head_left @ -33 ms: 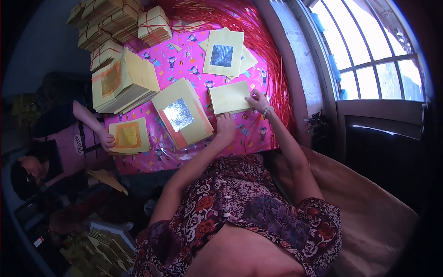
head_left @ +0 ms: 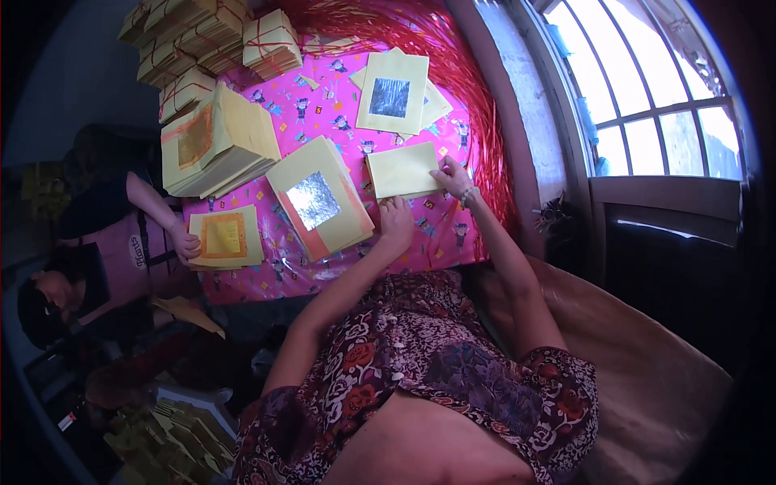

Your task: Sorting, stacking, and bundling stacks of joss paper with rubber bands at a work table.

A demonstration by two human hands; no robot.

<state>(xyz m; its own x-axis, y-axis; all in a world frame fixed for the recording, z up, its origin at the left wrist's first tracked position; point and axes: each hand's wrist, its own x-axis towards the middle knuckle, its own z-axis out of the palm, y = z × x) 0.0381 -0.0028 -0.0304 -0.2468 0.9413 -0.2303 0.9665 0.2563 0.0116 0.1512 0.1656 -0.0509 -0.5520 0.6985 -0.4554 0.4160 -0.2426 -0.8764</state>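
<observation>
A small stack of folded pale-yellow paper (head_left: 400, 171) lies in front of me on the pink tablecloth (head_left: 323, 283). My right hand (head_left: 454, 176) pinches its right edge, thumb on top. At the lower edge, the curled fingers of my left hand (head_left: 394, 220) press against the paper; their tips are partly hidden. Just left of it lies a stack of yellow sheets (head_left: 295, 170) bearing a silver foil square and an orange band. Beyond my hands, another yellow sheet (head_left: 392, 66) with a silver square rests across more paper.
Thick fanned sheets (head_left: 242, 133) and tied paper bundles (head_left: 190, 44) crowd the far left. Shiny red strands (head_left: 477, 105) line the far and right edges. A co-worker's hand (head_left: 186, 242) holds yellow sheets (head_left: 250, 250) with an orange-framed gold square. A barred window (head_left: 647, 105) stands right.
</observation>
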